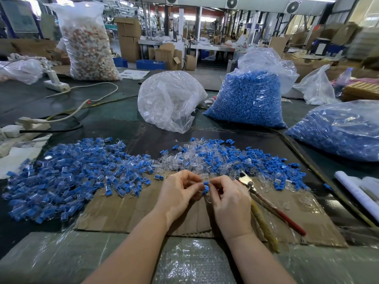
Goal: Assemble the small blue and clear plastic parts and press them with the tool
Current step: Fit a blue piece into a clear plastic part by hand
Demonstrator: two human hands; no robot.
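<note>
Both hands meet over the cardboard sheet [143, 212], which serves as the landmark on the desk [102, 111].

Left hand [180, 193]: fingers curled inward, its grip narrow; it looks to be pinching one end of the piece, though the clear part it may hold is too small to make out.

Right hand [227, 197]: fingertips pinched tight on the blue part [206, 187].

Key relation: the blue part sits in the gap between the two hands, directly left of the right grip and directly right of the left grip. Its long axis runs roughly up-and-down in the view, slightly tilted. Both hands are about equally near; the right seems to be steering it.

Appearance: small, stubby, opaque blue plug, seen as two blue lumps with a thin break between them. A trace of clear plastic shows just below it.

Judgement: joining step in hand, pressing not yet done. The pliers [264, 199] lie on the cardboard's right half, just right of the right hand, handles toward the person; the right hand is the nearer one to take them.

Assembled pile [67, 177] off the cardboard's left edge; loose unassembled parts [235, 158] along its far edge. Bag of blue parts [248, 103] well beyond.
</note>
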